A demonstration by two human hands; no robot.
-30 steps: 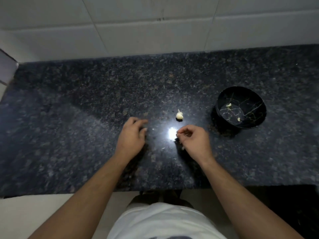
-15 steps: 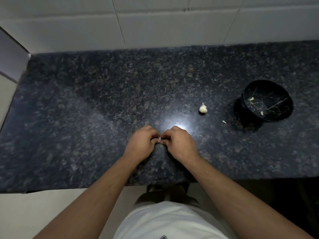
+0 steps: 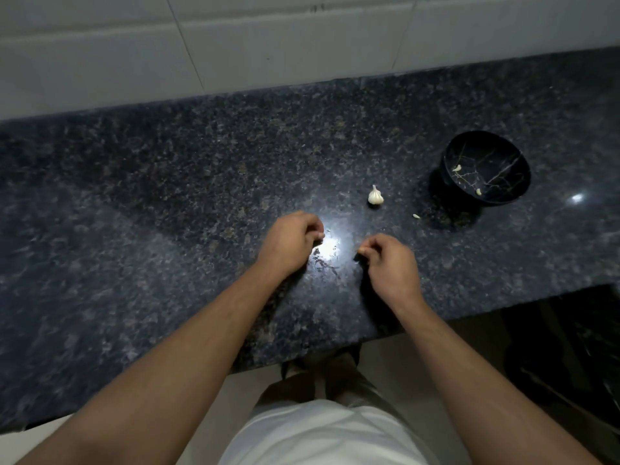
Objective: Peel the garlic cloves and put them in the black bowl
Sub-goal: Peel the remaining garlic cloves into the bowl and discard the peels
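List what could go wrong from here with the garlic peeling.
The loose piece lying on the counter short of the black bowl may be overlooked. Skin bits in the glare between the left hand and right hand could scatter. The garlic bulb could roll if bumped.

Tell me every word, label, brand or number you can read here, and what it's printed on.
None: no readable text shows anywhere.
The black bowl bears only pale vein-like lines, not letters.
The garlic bulb, the granite counter and the wall tiles carry no markings.
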